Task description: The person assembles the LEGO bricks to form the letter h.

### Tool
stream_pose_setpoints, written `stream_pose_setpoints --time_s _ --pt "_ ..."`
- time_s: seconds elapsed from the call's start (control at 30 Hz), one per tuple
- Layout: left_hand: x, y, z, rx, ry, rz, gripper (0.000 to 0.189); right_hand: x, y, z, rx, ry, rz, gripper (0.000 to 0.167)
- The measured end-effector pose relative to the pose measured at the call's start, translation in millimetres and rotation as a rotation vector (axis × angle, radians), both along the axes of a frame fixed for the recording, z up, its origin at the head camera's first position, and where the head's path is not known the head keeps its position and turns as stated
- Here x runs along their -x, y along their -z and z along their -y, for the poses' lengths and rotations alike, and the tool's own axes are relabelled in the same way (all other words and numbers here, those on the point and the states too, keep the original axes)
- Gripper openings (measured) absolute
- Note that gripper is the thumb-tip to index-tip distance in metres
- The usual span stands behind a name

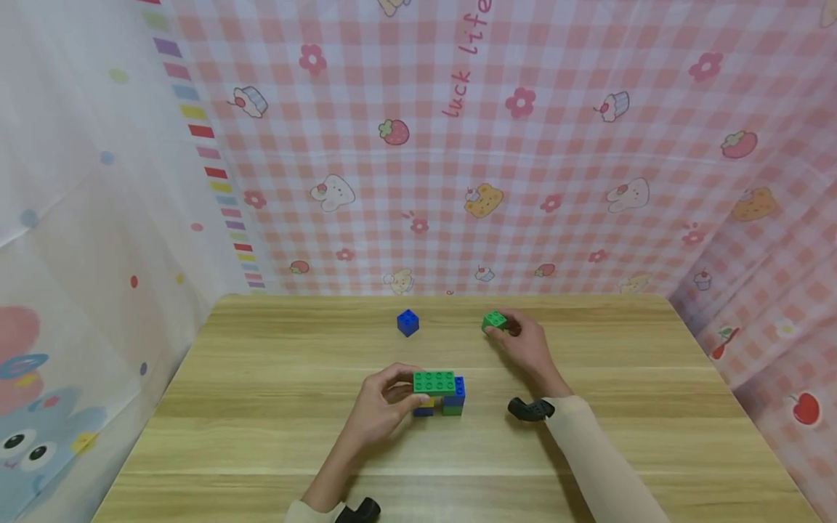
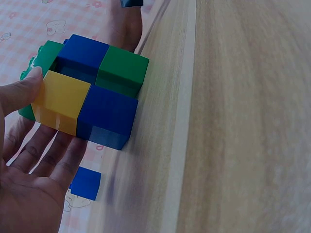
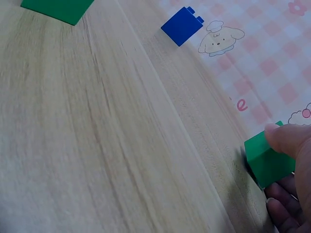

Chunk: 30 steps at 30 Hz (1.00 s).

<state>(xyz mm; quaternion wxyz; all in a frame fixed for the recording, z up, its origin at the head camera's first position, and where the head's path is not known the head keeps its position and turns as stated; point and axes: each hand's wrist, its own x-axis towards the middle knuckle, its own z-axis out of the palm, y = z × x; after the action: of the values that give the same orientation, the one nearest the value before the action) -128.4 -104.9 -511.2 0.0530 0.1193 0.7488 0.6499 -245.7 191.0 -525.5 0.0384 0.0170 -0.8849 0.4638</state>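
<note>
Pale wood-grain bench (image 1: 261,378) is carrying a blue block (image 1: 408,322) near its far edge, a small green block (image 1: 493,320) is sitting near that edge too, and a multicolored stack (image 1: 434,383) is standing further from it.

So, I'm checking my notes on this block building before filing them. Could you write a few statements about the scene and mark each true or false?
1. The left hand grips the block structure. True.
2. Only one hand holds something. False: the right hand pinches a small green block.
3. Neither hand touches the loose blue block. True.
4. The top of the block structure is yellow. False: a long green block lies on top.
5. The yellow block sits directly above a blue one. True.
6. In the head view, the small green block is left of the loose blue block. False: it is to the right.
</note>
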Motion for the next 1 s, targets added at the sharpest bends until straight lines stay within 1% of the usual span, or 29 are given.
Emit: stream_pose_setpoints --time_s 0.23,0.53,0.83,1.0 --pt "-0.1 -0.6 -0.4 -0.011 -0.001 0.009 0.034 -3.6 -2.5 -1 -0.002 -0.005 -0.008 0.046" --pt "0.2 0.0 -0.7 -0.013 0.001 0.012 0.035 -11.5 -0.9 -4 0.042 -0.006 -0.002 0.043" --pt "-0.8 1.0 0.0 -0.001 -0.005 0.01 0.034 -22.0 -2.0 -6 0.059 0.012 0.037 0.052" --pt "-0.2 0.4 -0.4 0.003 -0.004 0.006 0.034 -27.4 -2.5 -6 0.07 0.007 0.035 0.051"
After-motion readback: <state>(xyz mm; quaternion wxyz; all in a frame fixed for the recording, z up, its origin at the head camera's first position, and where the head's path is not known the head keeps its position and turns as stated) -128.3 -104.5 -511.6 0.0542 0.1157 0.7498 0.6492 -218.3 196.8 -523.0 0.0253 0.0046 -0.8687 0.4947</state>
